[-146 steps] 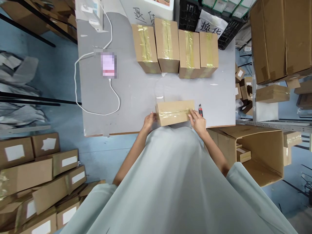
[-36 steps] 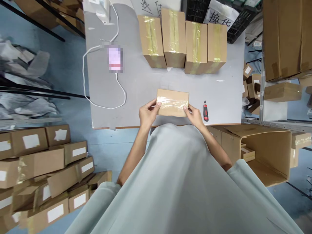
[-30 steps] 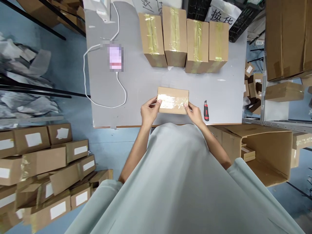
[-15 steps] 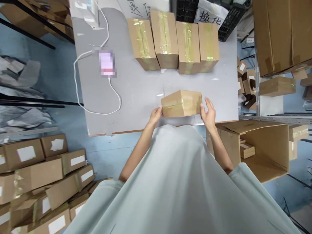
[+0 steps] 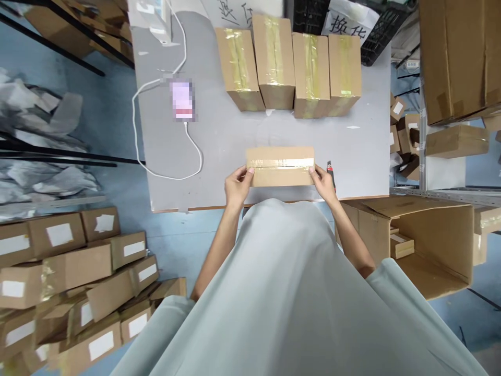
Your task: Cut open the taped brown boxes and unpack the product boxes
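Note:
A taped cardboard box is held between my two hands over the front part of the grey table. Its long taped seam runs left to right. My left hand grips the left end, thumb on the taped face. At the opposite end my right hand has its thumb pressed near the corner. Just beyond the right hand lies a red and black utility knife, partly hidden by that hand. Whether the box rests on the table or is slightly lifted, I cannot tell.
Several taped boxes stand in a row at the back. A phone with a white cable lies on the left. One large open carton sits right of the table; labelled boxes are piled at lower left.
The box has turned so its taped long face shows, and both hands now grip its ends. My right fingers have closed from a spread pose. The knife has come into sight.

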Motion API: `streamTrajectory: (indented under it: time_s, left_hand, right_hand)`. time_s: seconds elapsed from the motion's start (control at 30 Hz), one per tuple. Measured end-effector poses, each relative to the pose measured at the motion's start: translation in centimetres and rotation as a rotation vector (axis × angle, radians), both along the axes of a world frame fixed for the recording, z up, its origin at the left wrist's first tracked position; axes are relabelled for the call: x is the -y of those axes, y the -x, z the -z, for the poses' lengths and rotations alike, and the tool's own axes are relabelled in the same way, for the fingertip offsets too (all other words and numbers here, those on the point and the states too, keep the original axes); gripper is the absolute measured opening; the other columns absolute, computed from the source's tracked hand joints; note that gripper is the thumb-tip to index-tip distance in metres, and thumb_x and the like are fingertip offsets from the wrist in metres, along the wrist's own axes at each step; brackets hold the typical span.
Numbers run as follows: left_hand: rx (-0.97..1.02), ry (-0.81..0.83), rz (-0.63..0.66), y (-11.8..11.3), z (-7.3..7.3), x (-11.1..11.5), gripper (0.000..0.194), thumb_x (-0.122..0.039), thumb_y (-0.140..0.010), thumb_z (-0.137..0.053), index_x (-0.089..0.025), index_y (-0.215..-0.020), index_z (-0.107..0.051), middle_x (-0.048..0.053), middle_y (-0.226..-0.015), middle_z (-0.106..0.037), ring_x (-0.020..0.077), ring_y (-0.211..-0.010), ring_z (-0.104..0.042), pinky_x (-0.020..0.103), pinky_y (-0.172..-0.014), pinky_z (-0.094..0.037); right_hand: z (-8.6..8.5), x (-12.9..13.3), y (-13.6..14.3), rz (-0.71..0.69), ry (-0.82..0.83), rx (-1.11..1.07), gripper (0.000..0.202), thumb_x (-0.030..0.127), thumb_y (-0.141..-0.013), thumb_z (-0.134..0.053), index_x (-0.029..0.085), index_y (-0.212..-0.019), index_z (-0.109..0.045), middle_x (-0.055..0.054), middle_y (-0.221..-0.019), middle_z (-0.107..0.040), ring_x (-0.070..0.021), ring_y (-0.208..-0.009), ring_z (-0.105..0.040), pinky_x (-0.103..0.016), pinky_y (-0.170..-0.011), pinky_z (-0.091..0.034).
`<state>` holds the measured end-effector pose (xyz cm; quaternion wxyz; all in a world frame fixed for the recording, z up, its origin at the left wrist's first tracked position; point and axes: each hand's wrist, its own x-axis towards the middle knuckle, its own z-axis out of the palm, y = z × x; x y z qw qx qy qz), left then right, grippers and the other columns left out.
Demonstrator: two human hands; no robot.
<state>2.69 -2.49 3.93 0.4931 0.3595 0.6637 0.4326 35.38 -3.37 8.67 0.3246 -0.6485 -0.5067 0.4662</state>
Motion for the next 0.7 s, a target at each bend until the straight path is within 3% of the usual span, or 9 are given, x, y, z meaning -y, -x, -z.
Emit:
streamTrajectory:
  time_s: [0.1, 0.2, 0.3, 0.47, 0.57, 0.7]
  left_hand:
    - [-0.061, 0.046, -0.023, 1.0, 0.4, 0.4, 0.052, -0.056, -0.092, -0.09, -0.018, -0.128, -0.09, 0.016, -0.13, -0.088, 0.0339, -0.124, -0.082, 0.043, -0.113, -0.064]
    - [-0.034, 0.084, -0.012, 1.7, 1.5, 1.0, 0.052, -0.055, -0.089, -0.093, -0.018, -0.126, -0.089, 0.016, -0.131, -0.088, 0.0346, -0.125, -0.082, 0.043, -0.111, -0.065]
    - [-0.007, 0.047, 0.019, 2.2, 2.5, 1.6, 0.063, -0.064, -0.087, -0.094, -0.017, -0.129, -0.087, 0.016, -0.134, -0.087, 0.0341, -0.127, -0.082, 0.043, -0.11, -0.066]
    - [-0.034, 0.015, 0.055, 2.5, 3.7, 1.6, 0.076, -0.075, -0.089, -0.09, -0.015, -0.135, -0.083, 0.019, -0.14, -0.085, 0.0339, -0.132, -0.081, 0.047, -0.119, -0.063]
    - [-0.023, 0.021, 0.046, 2.6, 4.0, 1.2, 0.079, -0.073, -0.091, -0.091, -0.015, -0.144, -0.078, 0.023, -0.15, -0.079, 0.0359, -0.14, -0.077, 0.05, -0.125, -0.06]
    - [-0.009, 0.083, -0.005, 3.2, 3.6, -0.8, 0.08, -0.064, -0.096, -0.091, -0.018, -0.158, -0.071, 0.024, -0.161, -0.072, 0.0368, -0.153, -0.069, 0.053, -0.133, -0.054]
  right_hand:
    - [2.2, -0.3, 0.9, -0.063, 0.083, -0.004, 0.105, 0.104, -0.098, -0.048, 0.016, -0.142, -0.084, -0.015, -0.139, -0.088, -0.0382, -0.135, -0.08, -0.052, -0.124, -0.062]
    - [4.4, -0.3, 0.4, -0.114, 0.122, 0.012, 0.103, 0.105, -0.097, -0.049, 0.015, -0.131, -0.086, -0.018, -0.131, -0.089, -0.0378, -0.126, -0.082, -0.052, -0.119, -0.063]
    - [6.2, 0.0, -2.1, -0.075, 0.117, 0.137, 0.091, 0.098, -0.104, -0.047, 0.018, -0.126, -0.086, -0.017, -0.134, -0.088, -0.0364, -0.127, -0.081, -0.051, -0.119, -0.062]
    - [9.3, 0.1, -7.5, 0.108, 0.126, 0.382, 0.082, 0.089, -0.103, -0.057, 0.017, -0.133, -0.084, -0.024, -0.14, -0.084, -0.0386, -0.13, -0.079, -0.058, -0.122, -0.059]
    - [10.4, 0.1, -9.3, 0.145, 0.107, 0.403, 0.077, 0.085, -0.106, -0.053, 0.019, -0.129, -0.084, -0.022, -0.133, -0.087, -0.0382, -0.129, -0.08, -0.057, -0.122, -0.059]
    - [10.4, -0.7, -9.4, 0.194, 0.087, 0.377, 0.079, 0.082, -0.106, -0.054, 0.014, -0.135, -0.082, -0.027, -0.141, -0.084, -0.0403, -0.134, -0.08, -0.058, -0.124, -0.059]
